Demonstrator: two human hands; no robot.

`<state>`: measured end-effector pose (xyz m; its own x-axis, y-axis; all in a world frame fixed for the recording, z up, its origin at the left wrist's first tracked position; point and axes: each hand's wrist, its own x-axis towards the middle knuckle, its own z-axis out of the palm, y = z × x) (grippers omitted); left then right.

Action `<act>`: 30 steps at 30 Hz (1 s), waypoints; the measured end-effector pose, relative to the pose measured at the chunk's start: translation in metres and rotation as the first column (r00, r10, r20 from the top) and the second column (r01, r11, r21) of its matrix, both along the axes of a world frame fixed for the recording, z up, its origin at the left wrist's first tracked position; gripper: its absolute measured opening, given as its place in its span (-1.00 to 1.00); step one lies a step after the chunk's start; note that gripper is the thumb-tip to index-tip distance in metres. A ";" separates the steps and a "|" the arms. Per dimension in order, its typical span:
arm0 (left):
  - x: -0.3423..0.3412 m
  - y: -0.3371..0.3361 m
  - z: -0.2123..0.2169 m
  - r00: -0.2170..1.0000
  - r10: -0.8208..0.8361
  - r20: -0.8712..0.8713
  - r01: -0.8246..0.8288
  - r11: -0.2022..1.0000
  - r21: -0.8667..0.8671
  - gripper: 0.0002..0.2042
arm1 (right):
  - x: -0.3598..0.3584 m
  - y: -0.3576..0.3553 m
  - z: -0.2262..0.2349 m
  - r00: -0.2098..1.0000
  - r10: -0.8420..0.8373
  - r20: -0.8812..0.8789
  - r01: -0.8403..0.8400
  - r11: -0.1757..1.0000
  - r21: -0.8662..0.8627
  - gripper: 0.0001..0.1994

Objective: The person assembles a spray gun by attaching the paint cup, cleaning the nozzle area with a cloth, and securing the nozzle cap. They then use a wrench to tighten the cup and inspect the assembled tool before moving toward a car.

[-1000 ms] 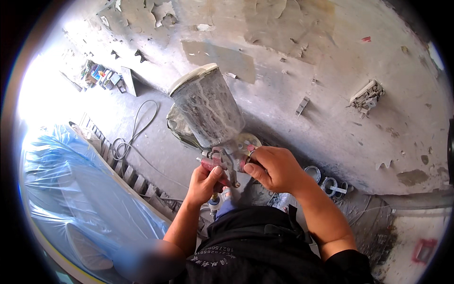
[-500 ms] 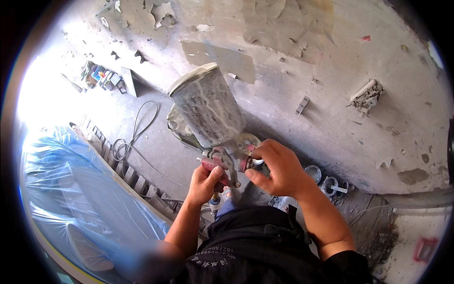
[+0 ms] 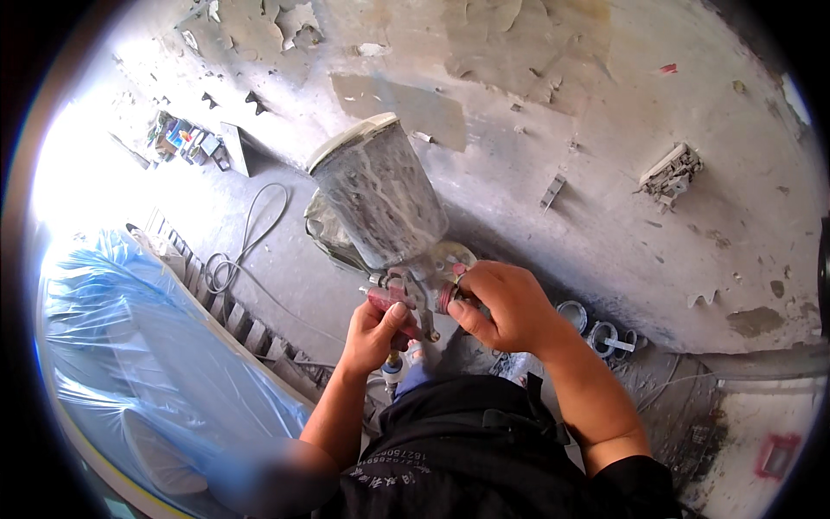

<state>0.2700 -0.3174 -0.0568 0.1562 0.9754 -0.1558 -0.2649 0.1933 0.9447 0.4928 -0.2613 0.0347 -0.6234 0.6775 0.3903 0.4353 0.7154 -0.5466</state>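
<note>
A spray gun (image 3: 400, 290) with a worn red body is held up in front of me by my left hand (image 3: 370, 339), whose fingers wrap its handle. On top of the gun sits a large grey, paint-streaked cup (image 3: 380, 199) with a pale lid (image 3: 353, 143), leaning to the left. At the gun's front end is a red ridged ring (image 3: 447, 298). Thumb and fingers of my right hand (image 3: 508, 310) pinch around that ring from the right; the fingertips are partly hidden. A hose fitting (image 3: 392, 372) hangs below the handle.
Blue plastic sheeting (image 3: 164, 346) covers a large object at the left. A grey hose (image 3: 246, 246) loops over the floor. Open cans (image 3: 603, 339) stand by the peeling wall (image 3: 553, 112) at the right. Farther back lies a pile of small items (image 3: 194, 143).
My right hand has shifted slightly at the ring, its fingers curling closer around it and the wrist turning a little. The left hand and the gun are almost still.
</note>
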 end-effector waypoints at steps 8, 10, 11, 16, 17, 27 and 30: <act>0.000 0.001 -0.004 1.000 0.012 0.004 -0.012 1.000 0.005 -0.65 | -0.005 -0.003 -0.003 0.990 -0.020 -0.136 0.044 0.983 0.176 -0.73; 0.000 0.001 -0.003 1.000 0.007 0.001 -0.007 1.000 0.007 -0.64 | -0.004 -0.001 -0.007 0.996 -0.005 -0.084 0.022 0.979 0.202 -0.73; -0.001 0.000 -0.004 1.000 0.002 0.002 -0.002 1.000 0.008 -0.64 | -0.004 -0.002 -0.007 0.999 -0.012 -0.036 0.017 0.992 0.125 -0.74; -0.004 0.002 -0.008 1.000 -0.009 -0.013 0.009 1.000 0.020 -0.64 | -0.006 -0.007 -0.005 0.999 -0.036 0.020 0.041 0.910 -0.413 -0.72; -0.006 0.002 -0.009 1.000 -0.010 -0.021 0.011 1.000 0.022 -0.64 | -0.008 -0.009 -0.005 0.998 -0.057 0.002 0.055 0.956 -0.287 -0.72; -0.004 0.003 -0.005 0.999 -0.021 -0.034 0.021 1.000 0.014 -0.62 | -0.008 -0.002 -0.009 0.999 0.036 -0.012 -0.033 0.985 0.171 -0.72; -0.003 0.004 -0.003 0.999 -0.026 -0.027 0.027 1.000 0.013 -0.61 | -0.012 -0.014 -0.005 0.993 -0.048 -0.104 0.022 0.971 -0.239 -0.69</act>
